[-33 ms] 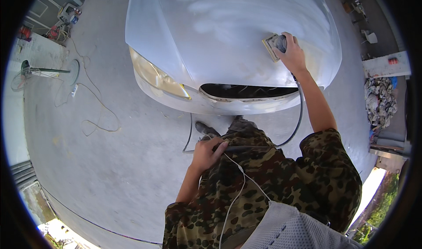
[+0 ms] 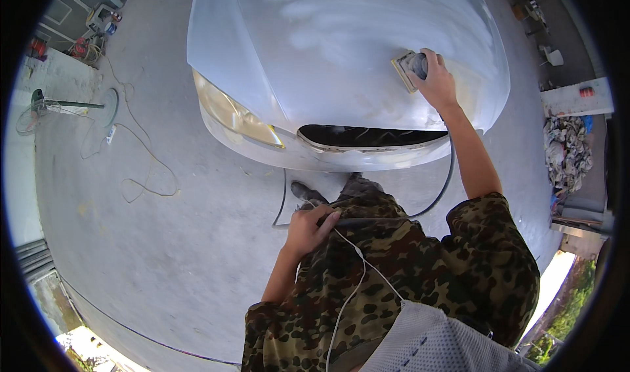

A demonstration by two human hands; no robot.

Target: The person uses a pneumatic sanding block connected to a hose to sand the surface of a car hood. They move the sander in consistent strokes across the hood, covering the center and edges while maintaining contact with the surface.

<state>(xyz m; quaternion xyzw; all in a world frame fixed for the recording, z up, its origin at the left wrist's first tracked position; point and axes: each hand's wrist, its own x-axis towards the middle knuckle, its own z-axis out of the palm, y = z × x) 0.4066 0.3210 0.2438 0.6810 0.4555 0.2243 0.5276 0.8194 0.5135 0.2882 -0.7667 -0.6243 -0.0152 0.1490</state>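
Observation:
A silver car hood (image 2: 328, 37) with dull, whitish sanded patches fills the top of the view. My right hand (image 2: 436, 80) reaches out over it and grips a small sander (image 2: 410, 66), whose square pad lies flat on the hood near the front edge. My left hand (image 2: 308, 231) is down at my waist, closed around a black hose (image 2: 367, 221). The hose loops from there to the floor and up along my right forearm toward the sander. A thin white cord (image 2: 351, 286) hangs down my camouflage jacket.
The car's front shows a yellowed headlight (image 2: 230, 112) and an open grille slot (image 2: 374, 137) just ahead of my legs. On the concrete floor to the left are a standing fan (image 2: 39, 106) and loose cables (image 2: 141, 175). A heap of rags (image 2: 567, 152) lies at right.

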